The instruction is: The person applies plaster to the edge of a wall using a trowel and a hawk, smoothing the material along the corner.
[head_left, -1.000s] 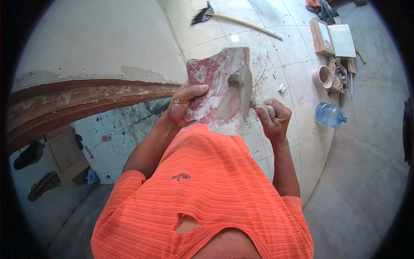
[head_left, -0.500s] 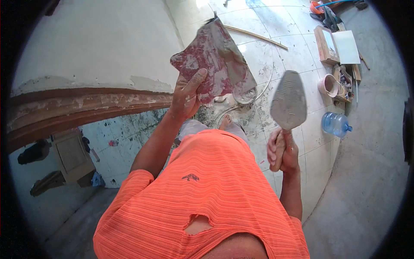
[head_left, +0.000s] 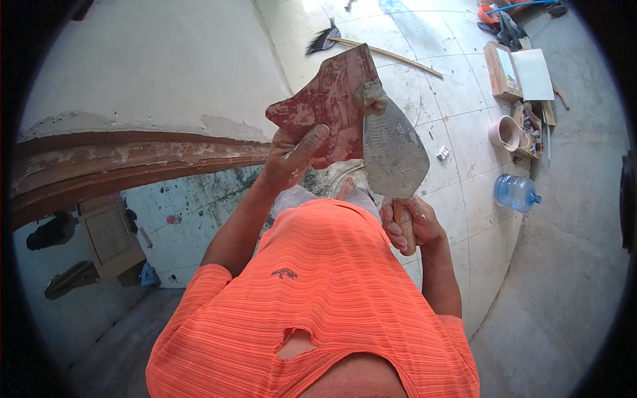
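My left hand [head_left: 292,156] grips a flat, dark red board [head_left: 332,106] of irregular outline, smeared with grey plaster, its thumb lying on top. In my right hand [head_left: 415,225] is a pointing trowel [head_left: 396,149] with a wide grey blade, the fingers wrapped round its wooden handle. The blade's tip overlaps the board's right edge. A lump of wet plaster [head_left: 373,96] sits there at the tip; whether it rests on the board or only on the blade I cannot tell.
A plastered wall [head_left: 166,73] with a brown wooden frame [head_left: 133,166] is at left. On the tiled floor lie a long-handled broom [head_left: 323,40] and a small white box [head_left: 442,153]. A pink bucket [head_left: 505,132] and a blue water bottle [head_left: 516,192] are at right.
The trowel has swung left from beside the board to its right edge. Plaster that was spread over the board's right side is now a lump at the trowel tip. The board has tilted.
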The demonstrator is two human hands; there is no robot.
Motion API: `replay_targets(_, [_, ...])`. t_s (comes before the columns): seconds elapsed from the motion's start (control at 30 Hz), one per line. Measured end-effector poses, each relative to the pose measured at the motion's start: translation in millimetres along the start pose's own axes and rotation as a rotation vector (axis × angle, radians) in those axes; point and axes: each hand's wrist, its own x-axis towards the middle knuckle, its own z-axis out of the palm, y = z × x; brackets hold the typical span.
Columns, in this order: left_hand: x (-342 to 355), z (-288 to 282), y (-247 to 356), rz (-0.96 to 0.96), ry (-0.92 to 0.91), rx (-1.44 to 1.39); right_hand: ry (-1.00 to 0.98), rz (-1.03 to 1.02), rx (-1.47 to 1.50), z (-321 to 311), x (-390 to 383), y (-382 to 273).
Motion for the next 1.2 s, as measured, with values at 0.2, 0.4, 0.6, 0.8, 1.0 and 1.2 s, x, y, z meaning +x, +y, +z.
replay_targets(0.2, [-15.7,-32.5,-23.6,-0.188,0.133,-0.222,-0.087,-0.005,-0.127,-6.3,19.1,0.8])
replay_targets(0.4, [-27.6,-45.5,-27.6,-0.242,0.273,-0.28,0.119,0.019,-0.36,0.6,45.3,3.1])
replay_targets(0.6, [-40.1,-113.4,-73.6,-0.376,0.506,-0.291,0.29,0.096,-0.449,18.3,84.2,26.8])
replay_targets(0.8, [-90.1,-216.0,-147.0,-0.689,0.482,-0.119,0.459,0.076,-0.459,4.4,127.8,72.2])
replay_targets(1.0, [-112.9,-238.1,-171.2,-0.818,0.613,-0.125,0.589,0.11,-0.612,-54.4,185.0,145.1])
replay_targets(1.2, [-170.9,-290.4,-204.8,-0.966,0.577,-0.269,0.632,0.132,-0.906,-76.9,227.8,180.4])
